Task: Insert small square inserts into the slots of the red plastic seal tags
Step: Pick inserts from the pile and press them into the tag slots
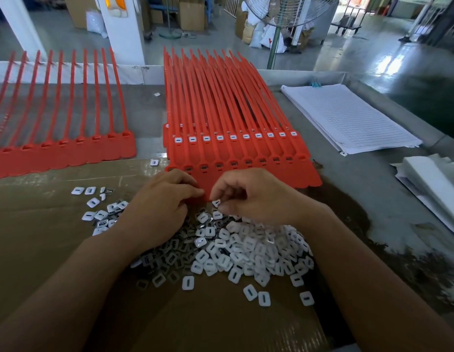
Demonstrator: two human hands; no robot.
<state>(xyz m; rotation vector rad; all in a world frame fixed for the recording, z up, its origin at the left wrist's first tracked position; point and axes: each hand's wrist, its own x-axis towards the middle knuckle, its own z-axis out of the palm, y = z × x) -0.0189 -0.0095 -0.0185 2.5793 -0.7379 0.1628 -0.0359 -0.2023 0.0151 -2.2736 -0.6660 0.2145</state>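
Head view: from my station I am watching the left hand curling its fingers onto the near edge of the front strip of red seal tags, apparently pinning it in place. The right hand is pinching one white square insert between thumb and forefinger, just beside that same edge. The front strip's slots are showing dark and unfilled, while the filled row behind is carrying its white squares. The pile of inserts is lying on the cardboard sheet, under both wrists.

I am judging the risks this way. The insert is small and only lightly held, so it could be slipping out or going into the slot turned the wrong way. The strip is resting on a springy stack, so pressing could be shifting it. The wrists could be dragging loose pieces off the cardboard.

For room, the empty strip is lying well apart on the left. Bare grey table is opening to the right before the lined paper stack, with the table's edge beyond.
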